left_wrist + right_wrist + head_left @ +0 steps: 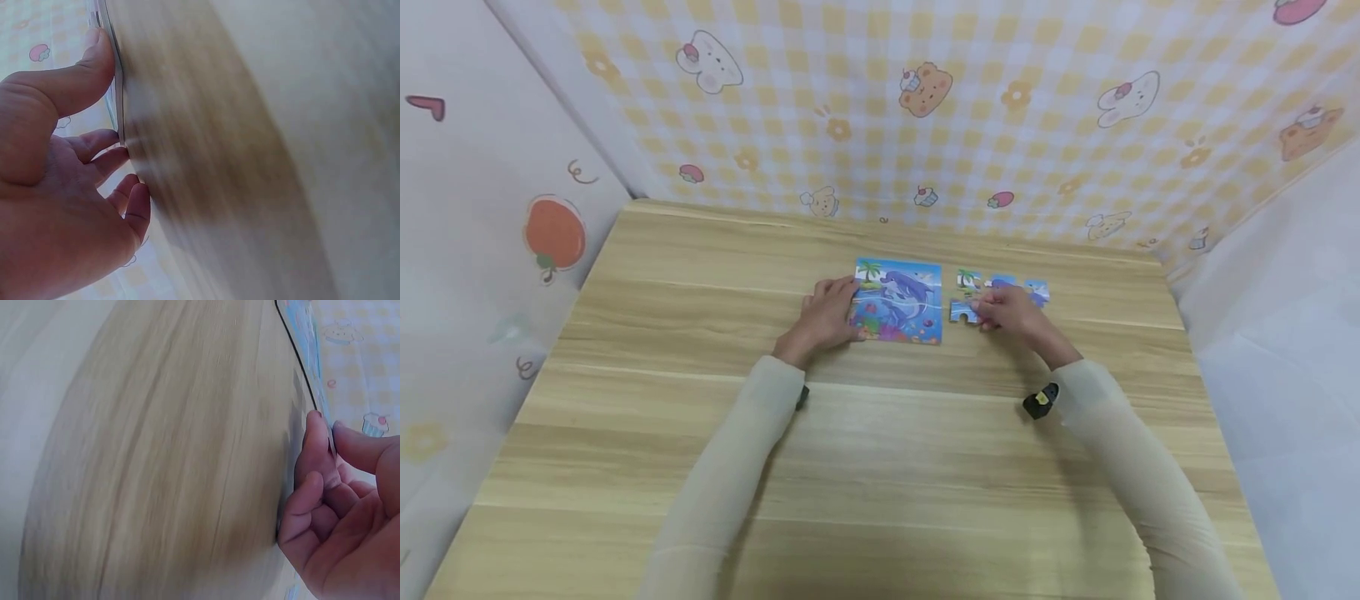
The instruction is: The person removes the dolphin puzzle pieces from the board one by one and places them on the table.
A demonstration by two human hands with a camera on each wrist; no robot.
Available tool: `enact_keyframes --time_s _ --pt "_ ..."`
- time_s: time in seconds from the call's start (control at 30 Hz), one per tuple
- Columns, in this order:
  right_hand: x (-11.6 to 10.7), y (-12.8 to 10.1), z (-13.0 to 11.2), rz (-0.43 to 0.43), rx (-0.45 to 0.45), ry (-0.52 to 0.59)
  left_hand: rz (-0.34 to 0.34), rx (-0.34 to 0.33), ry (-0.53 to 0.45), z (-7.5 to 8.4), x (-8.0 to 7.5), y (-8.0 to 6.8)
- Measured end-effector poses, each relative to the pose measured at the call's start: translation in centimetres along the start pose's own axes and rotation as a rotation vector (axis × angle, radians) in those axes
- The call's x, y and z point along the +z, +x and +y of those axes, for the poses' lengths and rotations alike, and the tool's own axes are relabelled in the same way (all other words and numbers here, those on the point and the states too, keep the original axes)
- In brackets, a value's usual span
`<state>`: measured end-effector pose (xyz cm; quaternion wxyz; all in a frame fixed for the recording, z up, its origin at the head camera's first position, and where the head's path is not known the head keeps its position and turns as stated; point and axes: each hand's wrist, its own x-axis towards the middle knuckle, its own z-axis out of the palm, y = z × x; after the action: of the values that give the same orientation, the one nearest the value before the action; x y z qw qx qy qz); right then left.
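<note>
**Operator:** Head view, item count, please.

**Observer:** One assembled dolphin puzzle board (898, 301) lies flat near the middle of the wooden table (700, 433). To its right lie four loose puzzle pieces: three in a row, namely a palm-tree piece (967, 279), a blue piece (1002, 282) and a far-right piece (1038, 291), plus a fourth piece (962, 312) in front of them, just beside the board's right edge.

**Operator:** Hand states?

**Observer:** Two hands, apart. The left hand (826, 317) rests on the board's left edge, fingers fairly straight. The right hand (1009, 310) pinches the fourth piece with curled fingers.

**Operator:** Any legible writing or brand?

**Observer:** None can be read. The walls show only cartoon animals and fruit.

**Operator:** What do the wrist views add?

**Observer:** Left wrist view shows the thumb (94, 69) pressed against the board's thin edge (116, 94), hidden from the head view. Right wrist view shows fingertips (317, 434) closed on a thin piece edge (330, 445). Neither shows the artwork or the row of pieces.
</note>
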<state>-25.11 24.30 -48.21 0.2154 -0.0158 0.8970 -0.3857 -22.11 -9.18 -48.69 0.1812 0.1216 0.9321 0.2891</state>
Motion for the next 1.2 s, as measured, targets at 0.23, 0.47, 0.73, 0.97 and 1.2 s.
enact_keyframes --time_s 0.23,0.47,0.73,0.97,1.2 --pt "-0.2 0.1 0.6 0.038 0.019 -0.026 -0.001 -0.002 -0.004 0.0 0.1 0.2" --pt "0.2 0.0 0.6 0.156 -0.059 -0.215 0.003 -0.003 0.001 -0.2 0.3 0.4" --pt "0.5 -0.2 0.1 0.206 -0.101 -0.397 0.000 -0.004 0.005 -0.2 0.2 0.4" --pt "0.5 -0.2 -0.4 0.197 -0.081 -0.397 -0.006 -0.010 0.011 -0.2 0.2 0.4" --pt "1.6 0.5 -2.6 0.192 -0.163 -0.340 -0.003 -0.001 0.015 -0.2 0.2 0.4"
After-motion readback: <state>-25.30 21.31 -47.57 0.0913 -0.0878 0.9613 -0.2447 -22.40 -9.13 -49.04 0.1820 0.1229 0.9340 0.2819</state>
